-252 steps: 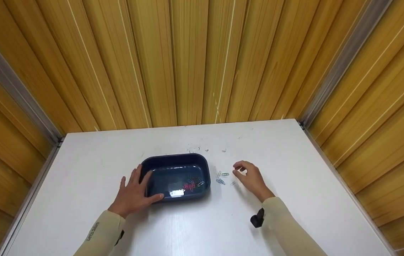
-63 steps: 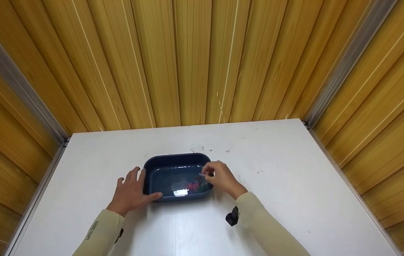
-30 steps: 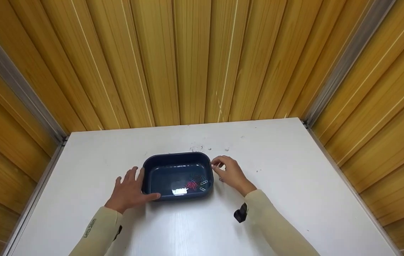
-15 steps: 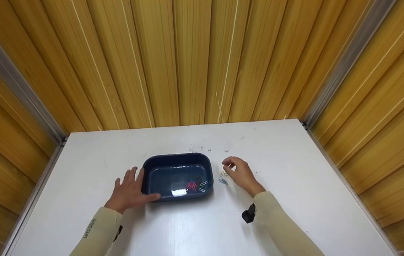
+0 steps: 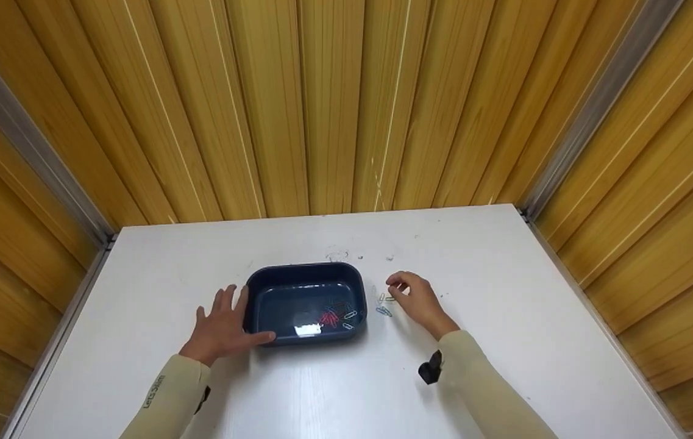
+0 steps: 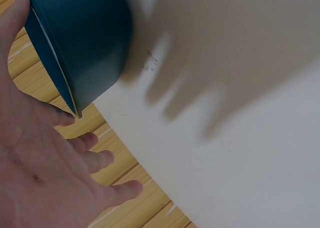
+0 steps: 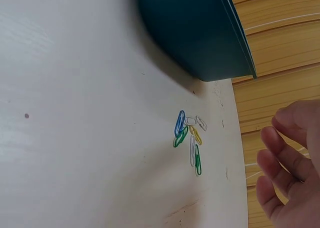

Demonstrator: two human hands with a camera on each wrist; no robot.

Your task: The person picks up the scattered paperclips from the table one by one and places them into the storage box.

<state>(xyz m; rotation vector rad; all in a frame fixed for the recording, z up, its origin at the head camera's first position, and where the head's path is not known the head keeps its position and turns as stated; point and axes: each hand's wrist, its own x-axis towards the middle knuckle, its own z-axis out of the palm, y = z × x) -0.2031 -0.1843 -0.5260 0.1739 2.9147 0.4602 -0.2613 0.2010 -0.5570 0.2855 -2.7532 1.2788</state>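
A dark blue rectangular tray (image 5: 297, 339) sits on the white table, with several pink, white and dark paper clips (image 5: 329, 318) at its right end. My left hand (image 5: 219, 329) is spread at the tray's left side, thumb on the near rim and index finger touching the left rim. Right of the tray lies a small group of loose paper clips (image 7: 192, 138), blue, green, yellow and white. Just beside and above them hovers my right hand (image 5: 418, 300), its fingers loosely bent. Nothing shows between its fingertips in the right wrist view.
The white table (image 5: 322, 390) reaches back to a yellow wood-patterned wall (image 5: 334, 110), with similar walls at both sides. Small dark marks (image 5: 337, 254) spot the surface behind the tray.
My right hand was at the tray's right rim with a paper clip, then moved right, back over the loose clips. The tray shows another white clip inside. My left hand stays at the tray.
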